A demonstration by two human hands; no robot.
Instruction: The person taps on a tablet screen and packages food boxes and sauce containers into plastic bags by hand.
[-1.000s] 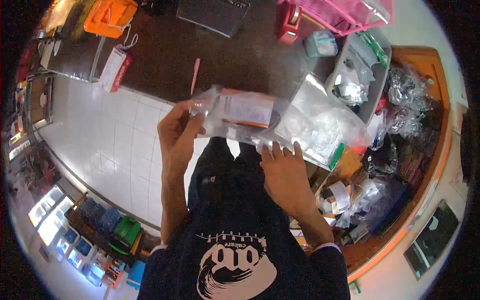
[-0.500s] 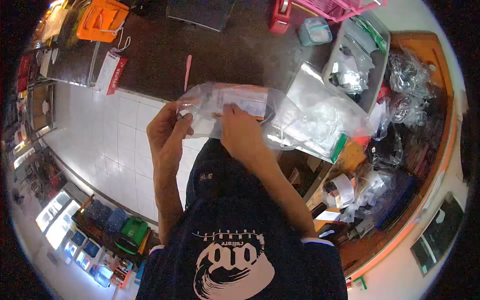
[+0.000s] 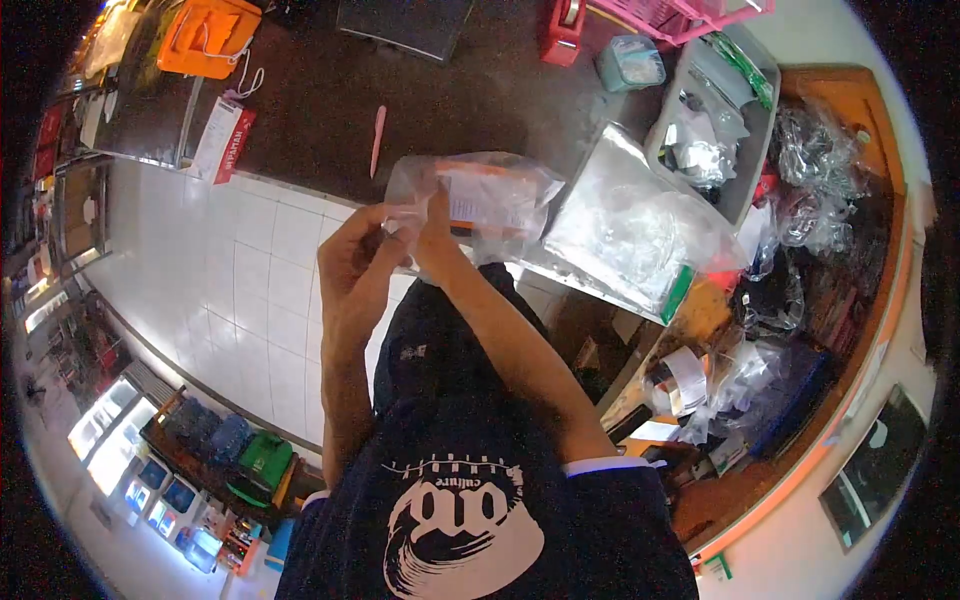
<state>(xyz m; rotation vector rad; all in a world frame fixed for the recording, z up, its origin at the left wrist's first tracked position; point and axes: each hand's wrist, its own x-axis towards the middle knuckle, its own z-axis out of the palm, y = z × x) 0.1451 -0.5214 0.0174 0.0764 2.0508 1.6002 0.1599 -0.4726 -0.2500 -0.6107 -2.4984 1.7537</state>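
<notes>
A clear plastic bag (image 3: pixel 535 190) is held above the table's front edge. Inside it lies a flat orange item with a white printed label (image 3: pixel 480 199). My left hand (image 3: pixel 360 255) is closed, its thumb and fingers pinching the left end of the bag. My right hand (image 3: pixel 438 235) sits close beside it, closed on the bag near the left edge of the label. The plastic hides part of its fingertips. Just beyond the bag, a pink pen-like stick (image 3: pixel 378 140) lies on the dark table (image 3: pixel 310 125).
On the right, a stack of clear plastic bags (image 3: pixel 610 225) lies beside a grey bin (image 3: pixel 750 190) of packaging. A red tape dispenser (image 3: pixel 562 35), a blue tub (image 3: pixel 632 65) and a pink basket (image 3: pixel 690 15) stand at the back. An orange pouch (image 3: pixel 205 40) is far left.
My right hand has moved left toward my left hand, which has shifted slightly right. The bag now looks shorter, drawn in around the orange item, and sits apart from the stack.
</notes>
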